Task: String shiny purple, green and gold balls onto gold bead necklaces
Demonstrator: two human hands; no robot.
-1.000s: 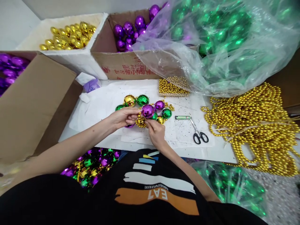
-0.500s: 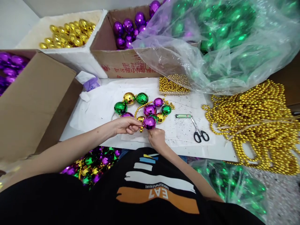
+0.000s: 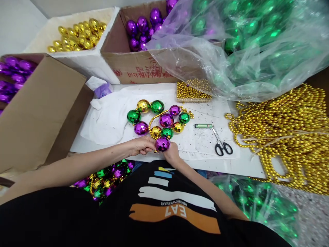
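A bead necklace [image 3: 141, 128] of shiny faceted purple, green and gold balls with small gold beads lies looped on the white cloth. Its nearest purple ball [image 3: 162, 144] is between my two hands. My left hand [image 3: 143, 145] is closed in a pinch at the ball's left end; the exact spot under the fingertips is hidden. My right hand [image 3: 171, 153] is closed against the right side of the same ball, its fingers partly hidden behind it. To the right lie black-handled scissors [image 3: 223, 149], their blades touching a small green stick-like tool [image 3: 203, 126].
A clear box of small gold beads [image 3: 193, 97] sits behind the necklace. Gold bead strands [image 3: 290, 137] are heaped at right. Cardboard boxes [image 3: 138, 68] and a white foam box [image 3: 84, 63] hold balls. A plastic bag of green balls [image 3: 246, 65] overhangs the back right.
The nearest purple ball and both hands have moved slightly toward my body, uncovering more of the green and purple balls behind. The whole view has shifted a little.
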